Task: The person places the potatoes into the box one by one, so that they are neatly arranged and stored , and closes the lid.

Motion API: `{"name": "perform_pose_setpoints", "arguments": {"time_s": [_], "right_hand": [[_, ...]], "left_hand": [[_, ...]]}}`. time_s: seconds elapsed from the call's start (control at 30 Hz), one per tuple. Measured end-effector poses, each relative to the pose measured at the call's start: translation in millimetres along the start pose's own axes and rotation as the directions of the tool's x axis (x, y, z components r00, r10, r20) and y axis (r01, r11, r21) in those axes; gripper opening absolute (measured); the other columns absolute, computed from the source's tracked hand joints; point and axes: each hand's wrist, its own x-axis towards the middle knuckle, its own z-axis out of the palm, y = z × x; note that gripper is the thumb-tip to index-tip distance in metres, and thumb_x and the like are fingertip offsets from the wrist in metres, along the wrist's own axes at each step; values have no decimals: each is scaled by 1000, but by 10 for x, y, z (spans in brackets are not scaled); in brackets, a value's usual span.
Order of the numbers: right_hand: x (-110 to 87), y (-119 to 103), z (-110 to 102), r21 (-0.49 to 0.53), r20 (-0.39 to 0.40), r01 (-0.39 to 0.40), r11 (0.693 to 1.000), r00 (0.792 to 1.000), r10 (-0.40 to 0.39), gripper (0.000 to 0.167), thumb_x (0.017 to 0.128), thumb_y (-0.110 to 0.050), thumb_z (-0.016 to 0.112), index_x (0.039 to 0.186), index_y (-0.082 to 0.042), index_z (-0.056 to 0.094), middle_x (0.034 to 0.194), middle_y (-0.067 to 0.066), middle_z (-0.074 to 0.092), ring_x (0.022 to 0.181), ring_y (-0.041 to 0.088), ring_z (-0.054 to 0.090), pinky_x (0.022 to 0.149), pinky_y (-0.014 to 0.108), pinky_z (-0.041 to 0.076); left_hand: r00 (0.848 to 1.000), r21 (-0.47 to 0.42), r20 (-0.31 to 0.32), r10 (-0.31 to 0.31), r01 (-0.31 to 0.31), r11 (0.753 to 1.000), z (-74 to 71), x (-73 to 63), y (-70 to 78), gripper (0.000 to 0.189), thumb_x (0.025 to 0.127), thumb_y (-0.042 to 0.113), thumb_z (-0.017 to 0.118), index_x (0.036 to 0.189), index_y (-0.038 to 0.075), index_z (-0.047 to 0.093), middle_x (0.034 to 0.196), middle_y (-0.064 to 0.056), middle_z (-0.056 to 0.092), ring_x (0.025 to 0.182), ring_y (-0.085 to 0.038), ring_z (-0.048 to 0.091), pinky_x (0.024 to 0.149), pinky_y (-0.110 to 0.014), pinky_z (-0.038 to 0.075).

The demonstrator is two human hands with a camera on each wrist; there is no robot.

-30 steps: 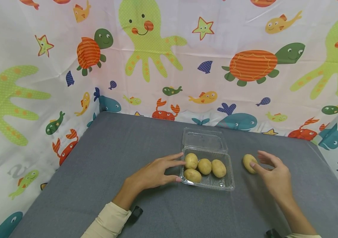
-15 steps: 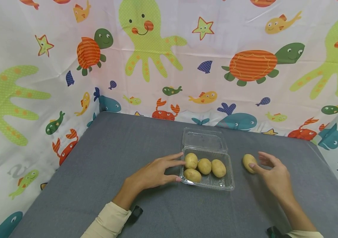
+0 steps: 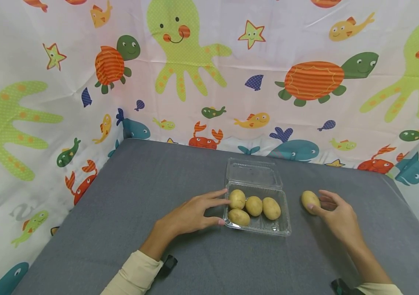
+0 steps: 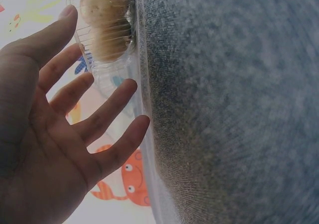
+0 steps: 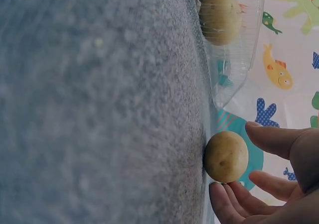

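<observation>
A clear plastic clamshell box (image 3: 262, 228) lies with its lid folded back and holds several potatoes (image 3: 254, 206). My left hand (image 3: 194, 213) is at the box's left side, fingers spread, fingertips right at the rim. In the left wrist view those fingers (image 4: 112, 107) are extended beside the clear wall. To the right of the box, a single potato (image 3: 310, 201) rests on the grey cloth. My right hand (image 3: 338, 215) is around it: in the right wrist view the fingertips (image 5: 222, 196) meet its side, while a small gap shows between thumb and potato (image 5: 226, 157).
The lid (image 3: 253, 172) lies flat behind the box. Grey cloth (image 3: 150, 176) covers the table. A curtain (image 3: 209, 90) printed with sea animals hangs along the back and sides.
The fingers of my right hand have drawn in closer to the single potato. My left hand and the box stay in place.
</observation>
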Motion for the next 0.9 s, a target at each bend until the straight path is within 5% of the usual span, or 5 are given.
{"name": "perform_pose_setpoints", "arguments": {"time_s": [0.23, 0.53, 0.9], "right_hand": [[24, 18, -5, -1, 35, -7, 1000, 999, 7, 74, 95, -43, 80, 149, 1, 56, 134, 28, 68, 120, 45, 69, 71, 17, 46], [52, 15, 4, 5, 105, -70, 998, 992, 70, 81, 97, -52, 75, 153, 2, 50, 143, 32, 60, 128, 50, 61, 92, 60, 52], [72, 28, 14, -13, 112, -62, 998, 992, 63, 79, 98, -52, 74, 151, 2, 52, 140, 32, 63, 126, 50, 62, 90, 58, 52]], "left_hand": [[1000, 1, -2, -1, 1, 1000, 0, 3, -2, 62, 101, 41, 74, 158, 30, 53, 175, 10, 28, 158, -14, 32, 124, -49, 37], [1000, -3, -2, -18, 18, 1000, -5, -2, 19, 61, 101, 41, 74, 157, 31, 53, 174, 12, 28, 158, -14, 32, 124, -49, 38], [1000, -8, 1, -8, 8, 1000, -6, -3, 5, 61, 101, 43, 73, 158, 31, 53, 175, 12, 28, 158, -14, 31, 124, -50, 38]]}}
